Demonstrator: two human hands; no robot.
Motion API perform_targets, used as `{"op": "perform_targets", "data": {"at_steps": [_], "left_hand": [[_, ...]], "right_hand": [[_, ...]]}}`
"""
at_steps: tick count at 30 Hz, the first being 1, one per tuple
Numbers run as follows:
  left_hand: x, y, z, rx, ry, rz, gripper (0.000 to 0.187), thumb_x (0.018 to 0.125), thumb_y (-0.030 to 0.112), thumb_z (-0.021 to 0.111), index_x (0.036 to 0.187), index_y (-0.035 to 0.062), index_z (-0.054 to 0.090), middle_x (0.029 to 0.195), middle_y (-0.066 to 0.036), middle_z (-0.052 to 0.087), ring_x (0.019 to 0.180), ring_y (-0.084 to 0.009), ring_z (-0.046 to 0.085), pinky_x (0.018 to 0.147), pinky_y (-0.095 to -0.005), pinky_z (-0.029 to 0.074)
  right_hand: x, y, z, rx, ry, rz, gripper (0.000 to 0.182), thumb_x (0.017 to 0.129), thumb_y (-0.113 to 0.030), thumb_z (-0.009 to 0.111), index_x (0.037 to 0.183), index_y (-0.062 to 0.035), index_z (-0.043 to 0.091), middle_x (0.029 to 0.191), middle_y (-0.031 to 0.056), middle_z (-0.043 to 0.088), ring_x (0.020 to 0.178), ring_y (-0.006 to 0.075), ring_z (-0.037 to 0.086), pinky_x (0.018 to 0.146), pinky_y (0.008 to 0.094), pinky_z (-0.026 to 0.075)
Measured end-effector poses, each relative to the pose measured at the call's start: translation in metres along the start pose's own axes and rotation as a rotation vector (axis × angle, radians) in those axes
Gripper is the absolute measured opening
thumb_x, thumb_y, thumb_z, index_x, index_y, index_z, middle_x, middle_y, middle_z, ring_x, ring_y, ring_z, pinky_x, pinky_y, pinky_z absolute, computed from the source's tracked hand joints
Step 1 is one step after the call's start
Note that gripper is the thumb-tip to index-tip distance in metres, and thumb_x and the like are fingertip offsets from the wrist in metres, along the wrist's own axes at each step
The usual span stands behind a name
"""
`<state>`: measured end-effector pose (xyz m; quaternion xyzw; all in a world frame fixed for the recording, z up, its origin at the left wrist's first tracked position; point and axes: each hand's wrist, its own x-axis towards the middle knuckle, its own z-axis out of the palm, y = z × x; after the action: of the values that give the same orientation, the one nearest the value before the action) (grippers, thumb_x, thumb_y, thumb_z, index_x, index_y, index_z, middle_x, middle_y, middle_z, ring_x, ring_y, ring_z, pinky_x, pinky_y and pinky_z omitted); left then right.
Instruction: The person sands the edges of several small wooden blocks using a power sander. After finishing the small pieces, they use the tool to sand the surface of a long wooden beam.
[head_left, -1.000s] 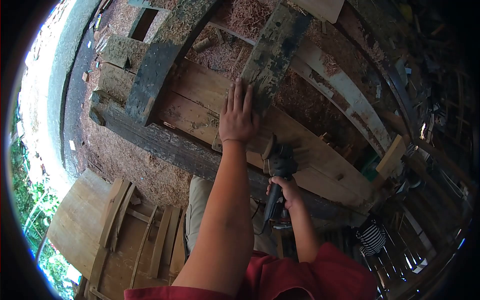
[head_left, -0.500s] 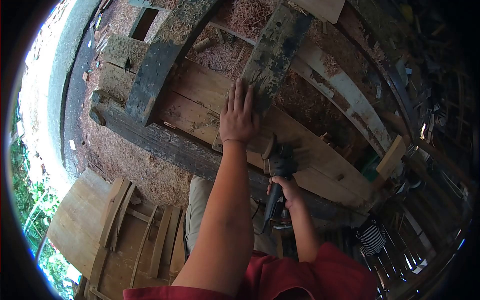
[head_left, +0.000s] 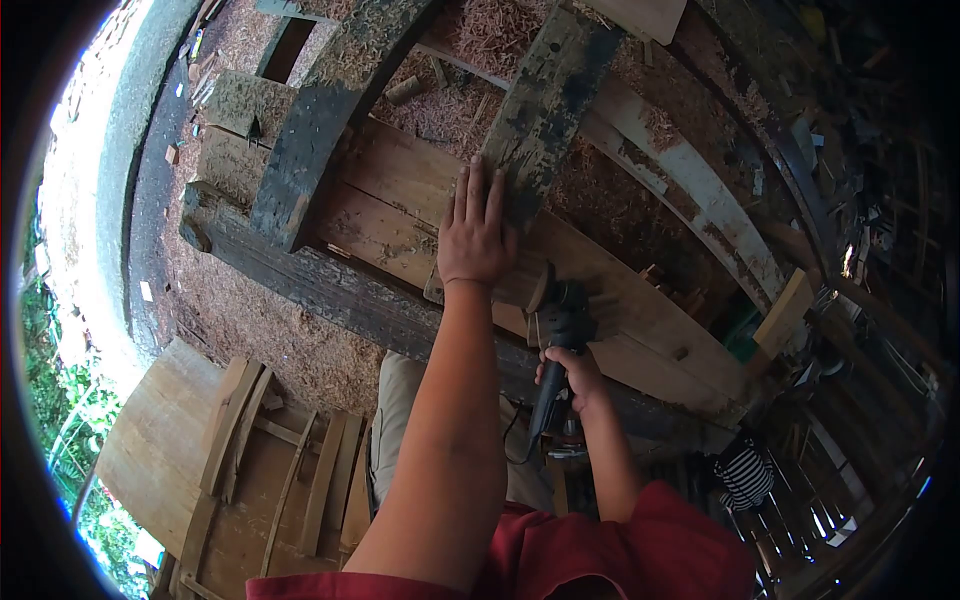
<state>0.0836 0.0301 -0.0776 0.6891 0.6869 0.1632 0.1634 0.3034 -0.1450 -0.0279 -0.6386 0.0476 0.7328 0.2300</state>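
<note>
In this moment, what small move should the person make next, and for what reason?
Probably slide the left hand a little farther up the weathered beam. That hand lies flat, while the right hand grips the angle grinder, whose disc appears close to the left wrist in this view.

Daylight glares white at your nine o'clock, bleaching the foliage (head_left: 72, 405) near eight, while your three o'clock lies in deep shadow. Your view bows and blackens towards its edges.
</note>
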Motion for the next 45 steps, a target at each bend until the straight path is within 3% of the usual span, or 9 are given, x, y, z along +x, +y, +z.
{"op": "perform_targets", "data": {"at_steps": [31, 40, 41, 45], "left_hand": [[0.0, 0.0, -0.001, 0.007, 0.019, 0.02, 0.072, 0.094, 0.022, 0.058, 0.165, 0.0109, 0.049, 0.177, -0.021, 0.038, 0.161, -0.0415, 0.042, 0.128, -0.0517, 0.04], [0.0, -0.003, 0.004, 0.021, 0.015, 0.033, 0.07, 0.096, 0.022, 0.058, 0.165, 0.0107, 0.049, 0.177, -0.021, 0.037, 0.161, -0.042, 0.041, 0.127, -0.0522, 0.041], [0.0, -0.004, 0.006, 0.024, 0.021, 0.038, 0.07, 0.097, 0.023, 0.057, 0.165, 0.0108, 0.049, 0.177, -0.021, 0.037, 0.161, -0.0421, 0.041, 0.127, -0.0524, 0.041], [0.0, -0.005, 0.008, 0.038, 0.042, 0.068, 0.067, 0.099, 0.025, 0.056, 0.164, 0.0109, 0.049, 0.177, -0.022, 0.038, 0.16, -0.0428, 0.042, 0.126, -0.0535, 0.042]], "right_hand": [[0.008, -0.023, 0.005, 0.004, -0.037, -0.023, 0.022, 0.09, -0.012, 0.08, 0.103, -0.0017, 0.067, 0.088, 0.0108, 0.071, 0.072, 0.0245, 0.074, 0.068, 0.042, 0.064], [0.003, -0.056, 0.009, 0.065, -0.014, -0.248, 0.028, 0.091, -0.015, 0.078, 0.111, -0.0019, 0.063, 0.095, 0.0095, 0.071, 0.078, 0.0233, 0.074, 0.07, 0.0432, 0.065], [0.001, -0.058, 0.012, 0.114, 0.022, -0.319, 0.023, 0.091, -0.015, 0.082, 0.104, -0.0027, 0.066, 0.084, 0.0106, 0.072, 0.069, 0.0231, 0.074, 0.064, 0.0394, 0.062], [-0.012, -0.048, -0.003, 0.137, 0.054, -0.377, 0.025, 0.091, -0.016, 0.083, 0.104, -0.0027, 0.066, 0.085, 0.0093, 0.073, 0.071, 0.0222, 0.075, 0.065, 0.0392, 0.062]]}}
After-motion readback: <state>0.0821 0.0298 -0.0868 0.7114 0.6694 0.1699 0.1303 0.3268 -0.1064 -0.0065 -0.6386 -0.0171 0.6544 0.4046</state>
